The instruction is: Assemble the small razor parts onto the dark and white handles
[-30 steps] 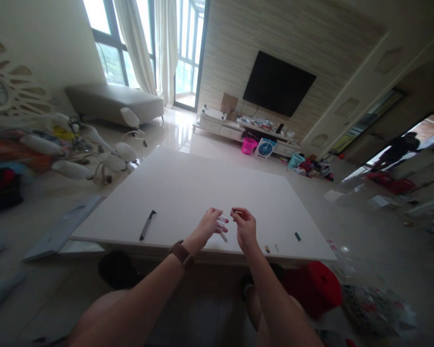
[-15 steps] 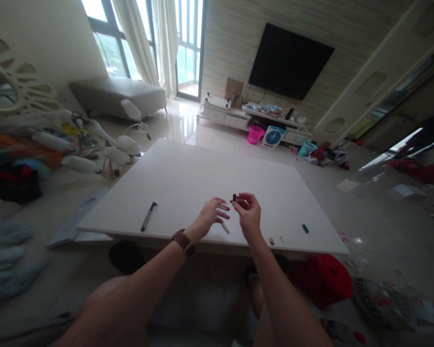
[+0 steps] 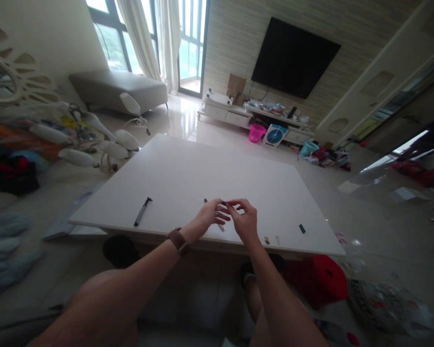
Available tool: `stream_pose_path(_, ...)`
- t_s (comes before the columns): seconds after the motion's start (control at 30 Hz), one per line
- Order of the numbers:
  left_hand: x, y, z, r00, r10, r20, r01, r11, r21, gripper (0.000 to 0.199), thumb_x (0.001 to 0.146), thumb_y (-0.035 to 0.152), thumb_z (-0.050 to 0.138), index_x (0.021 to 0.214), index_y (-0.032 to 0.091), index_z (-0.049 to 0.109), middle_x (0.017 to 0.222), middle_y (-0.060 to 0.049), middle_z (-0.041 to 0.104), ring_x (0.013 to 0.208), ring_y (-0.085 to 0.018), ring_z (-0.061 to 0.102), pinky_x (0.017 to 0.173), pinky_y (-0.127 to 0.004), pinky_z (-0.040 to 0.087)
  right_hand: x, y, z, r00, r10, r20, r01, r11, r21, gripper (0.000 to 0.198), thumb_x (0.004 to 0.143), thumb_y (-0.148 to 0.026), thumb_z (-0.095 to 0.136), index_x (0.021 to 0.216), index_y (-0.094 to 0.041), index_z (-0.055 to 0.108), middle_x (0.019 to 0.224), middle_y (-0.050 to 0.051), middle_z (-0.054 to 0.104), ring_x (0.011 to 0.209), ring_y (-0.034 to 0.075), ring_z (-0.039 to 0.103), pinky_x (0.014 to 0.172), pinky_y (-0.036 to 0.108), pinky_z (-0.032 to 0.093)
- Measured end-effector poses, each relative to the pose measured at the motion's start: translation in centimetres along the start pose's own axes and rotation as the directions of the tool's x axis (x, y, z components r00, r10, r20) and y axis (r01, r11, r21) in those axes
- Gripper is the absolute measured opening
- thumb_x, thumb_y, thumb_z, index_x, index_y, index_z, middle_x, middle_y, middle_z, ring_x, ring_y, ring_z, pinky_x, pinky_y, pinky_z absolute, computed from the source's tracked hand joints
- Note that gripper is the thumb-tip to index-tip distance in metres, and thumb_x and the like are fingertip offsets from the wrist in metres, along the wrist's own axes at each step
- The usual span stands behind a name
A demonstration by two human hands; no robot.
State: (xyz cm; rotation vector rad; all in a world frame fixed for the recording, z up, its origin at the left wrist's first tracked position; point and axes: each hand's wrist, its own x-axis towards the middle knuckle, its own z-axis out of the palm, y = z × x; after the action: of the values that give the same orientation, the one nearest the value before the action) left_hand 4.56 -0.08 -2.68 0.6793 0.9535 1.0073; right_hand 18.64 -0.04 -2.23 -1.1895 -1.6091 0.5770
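Observation:
A small black piece [image 3: 223,203] is pinched between the thumb and fingers of my right hand [image 3: 245,218], just above the table. My left hand [image 3: 210,214] reaches up to it from the left, its fingers spread and its fingertips at the piece. Whether they touch it is too small to tell. Beneath my left hand lies a slim pale stick [image 3: 221,227] with a dark tip, mostly covered. Farther left is a grey and black pen-like tool [image 3: 142,212] with a small angled head.
On the white table [image 3: 217,168] lie a dark green piece [image 3: 302,229], a small yellow-and-dark piece [image 3: 266,240] and a tiny clear piece [image 3: 278,239], all to the right. A red stool [image 3: 320,282] stands by the front edge. A lamp with several white shades [image 3: 114,149] is at left.
My right hand has brought the black piece leftward and slightly down to my left fingertips. The piece has turned from upright to lying flatter. The view has shifted slightly.

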Motion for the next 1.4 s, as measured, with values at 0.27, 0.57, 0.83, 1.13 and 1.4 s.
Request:
stream_pose_path(0.27,0.5,-0.3,0.4,0.999,0.023,-0.03,-0.024,0.999,-0.037,0.016,0.087,0.031,0.049,0.085,0.017,0.055,0.077,-0.009,0.068,0.06,-0.019,0.065,0.054,-0.028,0.053,-0.2,0.0,0.5,0.996,-0.065,0.055,0.068,0.996,-0.059,0.014,0.081,-0.017,0.066,0.088,-0.025,0.075,0.087,0.002,0.069,0.081,0.018,0.061,0.071,0.031,0.05)
stream_pose_path(0.57,0.2,0.1,0.0,0.998,0.042,-0.037,-0.043,0.999,-0.008,0.012,0.085,0.027,0.049,0.09,0.017,0.053,0.077,-0.008,0.068,0.062,-0.019,0.067,0.052,-0.026,0.051,-0.4,-0.2,0.8,0.988,-0.133,0.073,0.138,0.988,-0.067,0.015,0.083,-0.013,0.065,0.088,-0.024,0.073,0.085,0.002,0.068,0.085,0.019,0.06,0.07,0.031,0.049)
stream_pose_path(0.83,-0.3,0.7,-0.1,0.992,0.119,-0.031,-0.119,0.993,-0.004,0.011,0.081,0.021,0.05,0.09,0.017,0.055,0.079,-0.008,0.069,0.067,-0.018,0.067,0.055,-0.025,0.051,-0.4,-1.2,0.9,0.992,-0.123,0.026,0.125,0.99,-0.062,0.023,0.079,-0.01,0.062,0.098,-0.023,0.069,0.1,0.003,0.062,0.09,0.018,0.06,0.068,0.029,0.049)
stream_pose_path(1.13,-0.3,0.8,-0.1,0.98,0.183,-0.081,-0.183,0.983,0.005,0.013,0.076,0.024,0.059,0.085,0.016,0.058,0.075,-0.004,0.065,0.057,-0.012,0.059,0.049,-0.02,0.044,-0.8,-0.8,1.6,0.997,-0.007,0.078,0.008,1.0,-0.018,0.019,0.082,-0.018,0.061,0.1,-0.021,0.066,0.096,0.002,0.066,0.084,0.017,0.063,0.065,0.028,0.048)
stream_pose_path(1.4,-0.3,0.8,0.1,0.973,0.186,-0.137,-0.175,0.981,0.089,0.007,0.074,0.022,0.057,0.079,0.017,0.055,0.067,0.0,0.059,0.054,-0.01,0.056,0.046,-0.018,0.039,-0.9,-1.0,1.9,0.993,0.082,0.081,-0.085,0.996,0.035,0.014,0.082,-0.025,0.065,0.095,-0.021,0.067,0.094,0.002,0.067,0.082,0.017,0.064,0.062,0.027,0.048)
